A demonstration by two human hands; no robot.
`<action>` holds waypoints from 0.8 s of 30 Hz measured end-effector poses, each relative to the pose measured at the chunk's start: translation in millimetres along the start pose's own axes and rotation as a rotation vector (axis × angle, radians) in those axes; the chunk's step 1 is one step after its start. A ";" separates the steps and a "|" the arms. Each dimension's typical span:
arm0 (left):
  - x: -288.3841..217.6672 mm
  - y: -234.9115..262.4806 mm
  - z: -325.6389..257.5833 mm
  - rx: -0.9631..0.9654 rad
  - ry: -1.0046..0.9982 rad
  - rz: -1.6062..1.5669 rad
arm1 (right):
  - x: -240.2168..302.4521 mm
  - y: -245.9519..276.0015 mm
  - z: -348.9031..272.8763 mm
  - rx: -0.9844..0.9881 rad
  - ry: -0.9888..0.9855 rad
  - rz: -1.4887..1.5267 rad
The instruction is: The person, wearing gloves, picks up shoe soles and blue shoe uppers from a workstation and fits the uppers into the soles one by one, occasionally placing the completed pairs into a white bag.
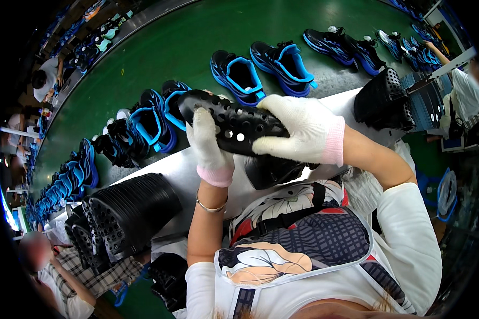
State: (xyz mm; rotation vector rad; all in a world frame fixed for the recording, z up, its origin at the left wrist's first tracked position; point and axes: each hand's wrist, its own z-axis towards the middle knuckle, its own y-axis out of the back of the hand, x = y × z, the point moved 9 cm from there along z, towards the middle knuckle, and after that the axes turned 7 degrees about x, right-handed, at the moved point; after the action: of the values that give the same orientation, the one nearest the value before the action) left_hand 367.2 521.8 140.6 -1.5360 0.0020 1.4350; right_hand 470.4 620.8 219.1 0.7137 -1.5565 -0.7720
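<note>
Between my hands is a black plastic shoe insert (234, 125), shaped like a shoe's front and dotted with round holes. My left hand (206, 143), in a white knit glove, grips its rounded end, thumb on the holed face. The other end is held by my right hand (303, 129), gloved the same way, thumb below and fingers along the upper edge. Just beyond the insert stands a pair of black sneakers with blue lining, a left shoe (237, 76) and a right shoe (283, 68). A further sneaker (174, 103) is partly hidden behind the insert.
Nested black inserts (135, 212) are stacked at the left and more (384, 101) at the right. Rows of sneakers (72, 178) line the green surface (159, 50). Under my hands is a pale metal ledge (189, 196). Other people (48, 80) sit along both sides.
</note>
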 end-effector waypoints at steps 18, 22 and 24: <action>90.3 11.4 37.4 0.506 0.123 1.275 | -118.8 6.2 112.6 0.421 -0.320 -0.468; 104.0 34.2 45.9 0.433 0.147 1.365 | -118.1 -8.9 151.0 0.467 -0.371 -0.583; 108.1 33.0 52.6 0.450 0.246 1.416 | -114.5 -28.6 161.6 0.472 -0.360 -0.663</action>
State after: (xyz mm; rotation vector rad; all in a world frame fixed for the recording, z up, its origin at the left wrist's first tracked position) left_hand 340.4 601.7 48.8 -1.2544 1.7180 1.9991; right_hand 323.5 708.8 115.5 1.5548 -1.8715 -1.0655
